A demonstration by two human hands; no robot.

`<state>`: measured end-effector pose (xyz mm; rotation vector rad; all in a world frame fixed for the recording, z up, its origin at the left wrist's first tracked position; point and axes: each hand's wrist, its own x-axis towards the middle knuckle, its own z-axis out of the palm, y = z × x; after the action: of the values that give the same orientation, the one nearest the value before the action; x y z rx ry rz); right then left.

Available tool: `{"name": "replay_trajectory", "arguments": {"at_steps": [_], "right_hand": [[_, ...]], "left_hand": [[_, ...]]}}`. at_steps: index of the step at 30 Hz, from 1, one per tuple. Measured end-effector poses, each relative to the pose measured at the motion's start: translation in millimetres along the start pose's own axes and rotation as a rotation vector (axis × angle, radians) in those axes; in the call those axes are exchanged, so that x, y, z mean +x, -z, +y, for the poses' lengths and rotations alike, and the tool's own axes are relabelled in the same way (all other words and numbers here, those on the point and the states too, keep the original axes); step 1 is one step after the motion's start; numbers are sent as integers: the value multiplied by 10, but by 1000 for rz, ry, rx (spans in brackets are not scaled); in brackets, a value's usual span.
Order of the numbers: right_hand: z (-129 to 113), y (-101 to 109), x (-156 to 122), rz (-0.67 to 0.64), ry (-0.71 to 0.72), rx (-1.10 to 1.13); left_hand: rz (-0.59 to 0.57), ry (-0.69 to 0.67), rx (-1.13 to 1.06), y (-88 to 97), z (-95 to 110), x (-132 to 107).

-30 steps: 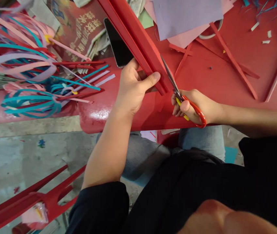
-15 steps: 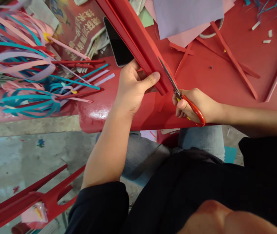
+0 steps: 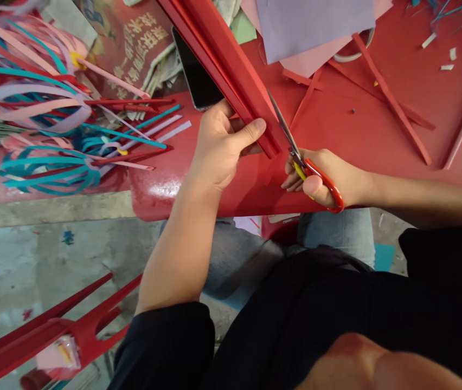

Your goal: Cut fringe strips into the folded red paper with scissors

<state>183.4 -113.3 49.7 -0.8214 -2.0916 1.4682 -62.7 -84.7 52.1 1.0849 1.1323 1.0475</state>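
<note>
My left hand [image 3: 225,138] pinches the near end of a long folded strip of red paper [image 3: 235,70], thumb on top and fingers underneath. The strip slants up and away past the top edge of the view. In my right hand [image 3: 324,173] is a pair of scissors [image 3: 286,124] with red and yellow handles, the thumb through the red loop. Their blades point away, beside the right edge of the red paper and near its end; whether they touch it I cannot tell.
Paper-strip ornaments [image 3: 47,168] in teal, pink and lilac lie at left. A black phone [image 3: 198,76] rests partly under the red paper. Lilac sheets [image 3: 316,27] cover a tape roll [image 3: 367,46]. Red offcuts [image 3: 397,103] lie at right on the red table [image 3: 348,130]. A red plastic stool [image 3: 80,330] stands lower left.
My right thumb has moved down and to the right, and the scissors have shifted slightly right. My left hand and the red paper stay nearly still.
</note>
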Motion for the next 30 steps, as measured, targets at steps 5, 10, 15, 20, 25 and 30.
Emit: {"name": "replay_trajectory", "arguments": {"at_steps": [5, 10, 15, 20, 25, 30], "right_hand": [[-39, 6, -4, 11, -10, -11], [-86, 11, 0, 10, 5, -39], [-118, 28, -2, -14, -2, -8], [-98, 26, -12, 6, 22, -21], [-56, 14, -20, 41, 24, -14], [-53, 6, -16, 61, -3, -26]], "left_hand": [[1, 35, 21, -9, 26, -14], [0, 64, 31, 6, 69, -27], [-6, 56, 4, 30, 52, -27], [-61, -10, -22, 11, 9, -22], [-86, 21, 29, -50, 48, -58], [-92, 85, 20, -124, 48, -103]]}}
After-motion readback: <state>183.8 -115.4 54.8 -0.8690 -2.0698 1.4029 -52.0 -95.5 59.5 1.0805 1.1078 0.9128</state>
